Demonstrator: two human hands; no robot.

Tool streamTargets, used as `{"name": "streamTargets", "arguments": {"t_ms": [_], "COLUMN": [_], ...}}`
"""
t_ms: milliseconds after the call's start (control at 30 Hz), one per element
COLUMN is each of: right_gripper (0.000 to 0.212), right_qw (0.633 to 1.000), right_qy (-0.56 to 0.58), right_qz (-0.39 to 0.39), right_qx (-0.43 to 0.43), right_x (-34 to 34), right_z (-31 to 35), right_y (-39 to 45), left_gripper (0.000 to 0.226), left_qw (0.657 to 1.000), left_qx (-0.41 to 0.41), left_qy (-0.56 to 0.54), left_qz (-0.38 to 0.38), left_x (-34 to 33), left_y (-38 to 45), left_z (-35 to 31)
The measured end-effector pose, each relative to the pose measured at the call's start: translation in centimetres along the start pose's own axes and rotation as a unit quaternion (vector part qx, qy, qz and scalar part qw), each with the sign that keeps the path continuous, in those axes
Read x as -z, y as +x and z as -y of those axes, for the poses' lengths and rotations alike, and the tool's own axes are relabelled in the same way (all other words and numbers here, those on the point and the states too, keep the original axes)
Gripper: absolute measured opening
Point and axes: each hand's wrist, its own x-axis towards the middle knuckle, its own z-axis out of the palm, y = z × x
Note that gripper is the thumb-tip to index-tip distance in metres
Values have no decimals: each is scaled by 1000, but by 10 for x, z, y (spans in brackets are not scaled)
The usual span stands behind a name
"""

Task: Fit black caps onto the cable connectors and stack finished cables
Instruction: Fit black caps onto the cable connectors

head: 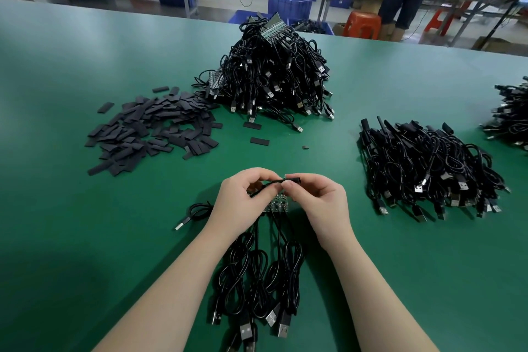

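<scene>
1. Low centre: left hand [243, 194] and right hand [317, 197] meet, fingers curled, both pinching one cable [274, 182] whose end sits in a black cap [293, 180].
2. Beneath them, more cables [257, 274] trail down on the green table [85, 237].
3. Caps pile [151, 128] centre left (loose, flat pieces).
4. Uncapped heap [274, 77] top centre; finished stack [428, 168] at right.

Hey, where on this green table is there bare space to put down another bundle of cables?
Bare table runs along the whole left edge, left of the loose caps, and in the near right corner, below the finished cables. Crowded: the middle, where the left hand and right hand work over cables, and around the raw pile.
</scene>
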Motion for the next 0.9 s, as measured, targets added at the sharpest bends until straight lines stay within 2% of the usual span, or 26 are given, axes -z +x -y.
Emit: {"name": "streamTargets", "arguments": {"t_ms": [100, 233, 467, 600, 900], "right_gripper": [23, 17, 10, 8, 29], "right_qw": [1000, 999, 998, 998, 995], "right_qy": [12, 21, 9, 4, -15], "right_qz": [-6, -38, -69, -69, -66], "right_qx": [-2, -12, -3, 6, 77], "right_x": [2, 9, 9, 7, 2], "right_z": [0, 0, -1, 0, 2], "right_y": [0, 3, 4, 3, -2], "left_gripper": [24, 43, 26, 26, 24], "left_qw": [1000, 1000, 998, 998, 998], "left_qx": [10, 29, 9, 1, 4], "left_qy": [-19, -1, 40, 59, 61], "left_qz": [1, -5, -39, -36, -24], "left_x": [1, 3, 1, 2, 1], "left_y": [0, -1, 0, 1, 0], "left_z": [0, 0, 2, 5, 6]}}
